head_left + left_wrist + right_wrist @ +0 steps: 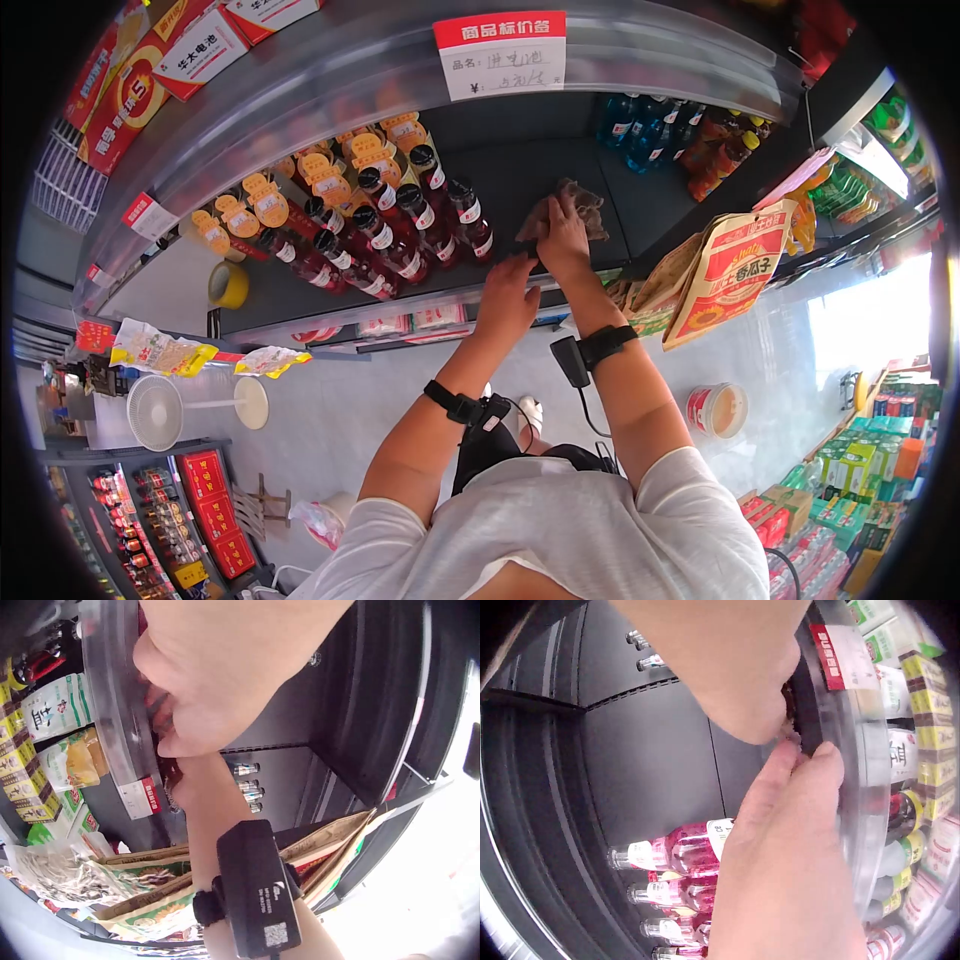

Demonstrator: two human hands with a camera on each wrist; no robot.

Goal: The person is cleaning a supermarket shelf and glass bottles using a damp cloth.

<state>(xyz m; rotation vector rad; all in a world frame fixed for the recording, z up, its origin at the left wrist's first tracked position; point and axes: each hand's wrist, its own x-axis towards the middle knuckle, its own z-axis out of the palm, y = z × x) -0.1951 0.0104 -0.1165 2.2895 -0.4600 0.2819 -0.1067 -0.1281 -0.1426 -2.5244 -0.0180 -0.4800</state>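
Head view shows a person leaning into a dark shelf point(560, 160) in a shop. The right hand point(563, 242) is bunched over a brown cloth point(590, 200), which lies on the shelf floor at about 12 o'clock from that hand and just beside the red bottles point(400, 235) at its 9 o'clock. The fingers look clenched round the cloth, though the wrist views show only a dark scrap of it under the palm.

The left hand point(505, 300) sits at 7 o'clock of the right hand and holds nothing. In the right wrist view its fingers point(780, 787) lie fairly straight, with the tips touching the clear rail point(855, 825) along the shelf's front edge, close under the right hand point(727, 667). Pink-filled bottles point(675, 851) lie at 9 o'clock of it there.

Blue bottles point(645, 125) stand at the back of the shelf at 2 o'clock. Seed bags point(730, 270) hang at 4 o'clock, and a price tag point(500, 55) is clipped to the shelf above at 12 o'clock.

The step in hand appears to be wiping the bare stretch of shelf between the two groups of bottles, with the cloth near the front of that stretch. A further stroke would call for a flat, firm press on the cloth. It would also need a path clear of the red bottles so that none tips, with the left hand bracing on the rail.
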